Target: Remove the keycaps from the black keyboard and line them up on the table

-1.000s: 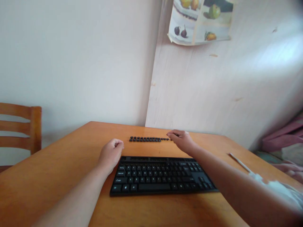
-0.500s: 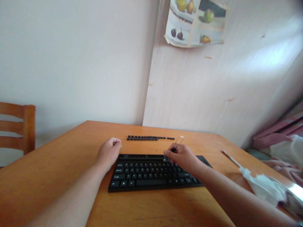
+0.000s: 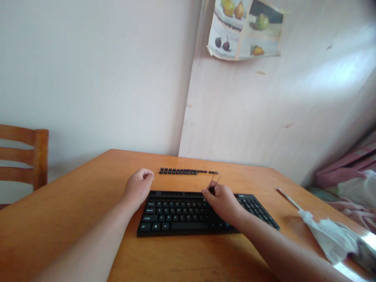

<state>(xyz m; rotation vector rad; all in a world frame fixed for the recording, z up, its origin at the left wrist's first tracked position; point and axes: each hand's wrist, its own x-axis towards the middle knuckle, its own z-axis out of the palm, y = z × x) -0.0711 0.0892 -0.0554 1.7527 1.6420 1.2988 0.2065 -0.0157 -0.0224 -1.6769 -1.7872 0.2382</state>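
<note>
A black keyboard lies on the wooden table, its upper rows on the left and middle bare of keycaps. My right hand is over the right-centre part of it, fingers closed on a keycap puller with a dark handle and thin wire loops. The loops point up and away from the keys. Beside the keyboard's upper left corner, my left hand is curled into a loose fist with nothing showing in it. Behind the keyboard, small black keycaps stand in neat rows.
On the right of the wooden table lie a thin stick and a crumpled white plastic bag. A wooden chair stands at the left. The wall rises behind the table, with fruit pictures hung on it.
My right hand has turned, so the puller's wire loops now lean further left and more of the number pad shows. My left hand keeps its place by the keyboard. The view has shifted slightly.
</note>
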